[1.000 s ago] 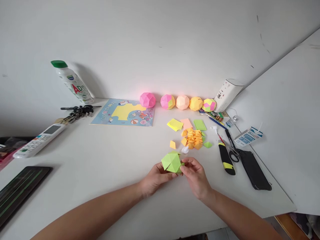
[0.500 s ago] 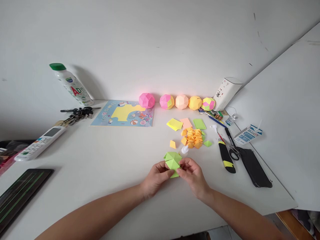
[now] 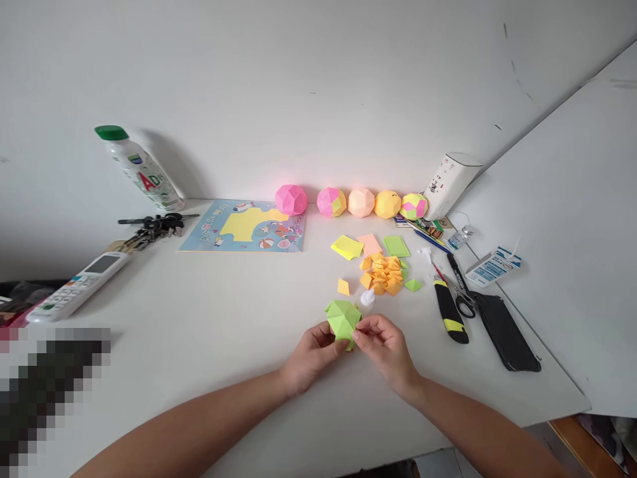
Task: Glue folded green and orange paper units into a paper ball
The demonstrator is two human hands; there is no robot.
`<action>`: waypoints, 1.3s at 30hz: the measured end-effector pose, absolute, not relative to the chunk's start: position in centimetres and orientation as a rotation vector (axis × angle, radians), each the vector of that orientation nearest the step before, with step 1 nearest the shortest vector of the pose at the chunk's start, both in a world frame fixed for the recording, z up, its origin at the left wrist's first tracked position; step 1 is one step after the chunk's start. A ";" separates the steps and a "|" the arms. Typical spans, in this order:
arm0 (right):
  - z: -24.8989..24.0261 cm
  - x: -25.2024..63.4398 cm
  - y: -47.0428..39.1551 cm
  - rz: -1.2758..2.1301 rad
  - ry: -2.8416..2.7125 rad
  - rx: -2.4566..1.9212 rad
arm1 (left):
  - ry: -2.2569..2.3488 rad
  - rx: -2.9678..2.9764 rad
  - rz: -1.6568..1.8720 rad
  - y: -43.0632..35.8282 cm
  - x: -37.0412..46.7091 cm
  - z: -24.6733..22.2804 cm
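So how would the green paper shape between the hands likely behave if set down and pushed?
The green paper shape is probably light, since it looks folded from thin paper. Its creased facets may give some stiffness, though a firm push could dent them. Being rounded but flat-sided, it might rock or tumble unevenly.

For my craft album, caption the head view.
Left grip and right grip hold a green faceted paper shape, with orange pieces and five faceted balls beyond.

The bottle (image 3: 148, 180) is showing a large "AD". Lettering on the board (image 3: 237, 244) and the carton (image 3: 492, 267) is appearing too small to read.
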State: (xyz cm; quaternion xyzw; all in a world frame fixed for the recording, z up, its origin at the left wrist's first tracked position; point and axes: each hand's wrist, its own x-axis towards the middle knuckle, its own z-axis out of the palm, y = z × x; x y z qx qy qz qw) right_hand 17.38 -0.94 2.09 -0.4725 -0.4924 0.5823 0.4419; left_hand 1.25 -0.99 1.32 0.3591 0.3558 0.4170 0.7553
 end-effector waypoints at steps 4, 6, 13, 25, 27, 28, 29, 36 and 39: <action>2.5 18.3 -0.4 1.071 -1.423 -1.243 | 0.759 0.724 0.927 -0.8 1.1 0.7; 2.5 18.9 0.3 0.779 -1.469 -1.260 | 0.716 0.653 0.937 -0.6 1.1 0.4; 0.6 18.8 2.6 0.657 -1.675 -1.296 | 0.632 0.526 0.958 -0.1 1.1 0.5; 4.4 22.0 3.0 0.700 -1.926 -1.111 | 0.585 0.492 0.951 0.2 0.8 0.6; 5.5 22.6 2.5 0.638 -1.912 -1.080 | 0.579 0.481 0.948 0.3 0.8 0.6; 5.9 22.7 2.2 0.594 -1.936 -1.041 | 0.575 0.479 0.948 0.3 0.7 0.6; 6.3 22.8 1.9 0.553 -1.969 -1.000 | 0.572 0.477 0.948 0.3 0.7 0.7; 7.1 21.9 -0.1 0.492 -1.976 -0.893 | 0.598 0.463 0.936 0.5 0.6 1.1; 6.7 21.5 -0.5 0.498 -1.996 -0.881 | 0.607 0.462 0.927 0.5 0.6 1.1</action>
